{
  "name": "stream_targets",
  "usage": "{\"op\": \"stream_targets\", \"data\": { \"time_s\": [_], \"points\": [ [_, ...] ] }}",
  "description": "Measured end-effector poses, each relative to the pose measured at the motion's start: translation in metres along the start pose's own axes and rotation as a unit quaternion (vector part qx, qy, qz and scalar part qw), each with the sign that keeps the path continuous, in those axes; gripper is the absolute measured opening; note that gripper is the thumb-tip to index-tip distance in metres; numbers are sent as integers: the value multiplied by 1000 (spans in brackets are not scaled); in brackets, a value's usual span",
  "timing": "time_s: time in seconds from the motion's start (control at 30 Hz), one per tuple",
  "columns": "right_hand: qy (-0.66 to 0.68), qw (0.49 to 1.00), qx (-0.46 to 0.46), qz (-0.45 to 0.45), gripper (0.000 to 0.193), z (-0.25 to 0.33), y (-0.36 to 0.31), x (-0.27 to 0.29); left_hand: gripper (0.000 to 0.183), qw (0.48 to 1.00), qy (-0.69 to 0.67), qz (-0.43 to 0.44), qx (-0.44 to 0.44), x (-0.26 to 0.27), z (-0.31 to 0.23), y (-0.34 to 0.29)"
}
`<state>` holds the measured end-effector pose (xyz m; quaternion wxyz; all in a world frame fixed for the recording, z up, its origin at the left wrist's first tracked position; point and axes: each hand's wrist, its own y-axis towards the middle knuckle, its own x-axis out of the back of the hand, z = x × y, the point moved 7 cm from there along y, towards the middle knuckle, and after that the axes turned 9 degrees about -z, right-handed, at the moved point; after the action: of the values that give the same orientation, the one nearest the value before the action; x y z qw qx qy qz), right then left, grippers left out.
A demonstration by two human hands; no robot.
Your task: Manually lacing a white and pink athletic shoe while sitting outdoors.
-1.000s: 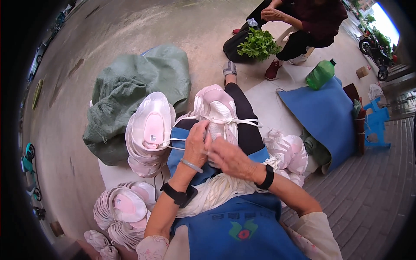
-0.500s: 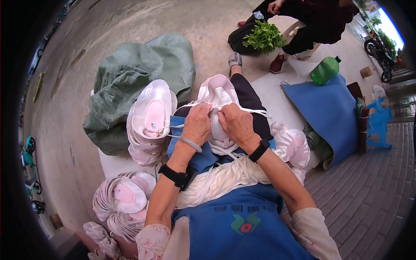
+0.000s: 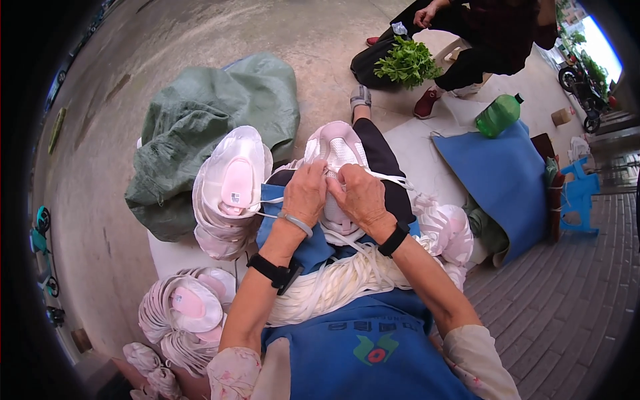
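A pale pink and white shoe upper (image 3: 331, 135) lies across my lap, its laced opening between my hands. My left hand (image 3: 305, 193) is closed, thumb and fingertips pinching the white shoelace at the left edge of the opening. My right hand (image 3: 362, 197) pinches at the lace from the other side, its thumb over the mesh tongue. The fingertips partly hide the lace there. A white shoelace end (image 3: 393, 179) trails off to the right of my right hand. Across my lap, nearer me, rests a thick bundle of cream-white laces (image 3: 340, 283).
Nested shoe uppers (image 3: 237, 177) stand left of my lap, with another stack (image 3: 193, 303) nearer and more uppers (image 3: 450, 233) at right. Beyond are a green tarp sack (image 3: 213, 120), a blue sheet (image 3: 493, 173), a green bottle (image 3: 499, 115), leafy greens (image 3: 408, 63) and a seated person (image 3: 497, 33).
My hands stay pinched at the lace over the opening. My right thumb now lies lower along the tongue. The whole view has shifted slightly.
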<state>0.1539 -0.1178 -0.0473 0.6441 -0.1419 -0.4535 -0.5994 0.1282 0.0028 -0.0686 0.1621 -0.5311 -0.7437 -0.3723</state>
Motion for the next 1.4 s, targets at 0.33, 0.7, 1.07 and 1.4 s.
{"op": "stream_targets", "data": {
  "time_s": [0.33,0.7,1.07,1.4],
  "points": [
    [-36,996,-62,51,26,-9,12,-8,21,996,-68,55,-4,6,2,15],
    [52,994,-75,64,23,-20,11,-12,16,987,-128,70,62,4,13,20],
    [71,991,-97,66,22,-24,9,-13,16,936,-201,184,221,-13,33,22],
    [71,989,-115,64,23,-25,9,-13,13,998,-37,41,36,2,10,34]
  ]
}}
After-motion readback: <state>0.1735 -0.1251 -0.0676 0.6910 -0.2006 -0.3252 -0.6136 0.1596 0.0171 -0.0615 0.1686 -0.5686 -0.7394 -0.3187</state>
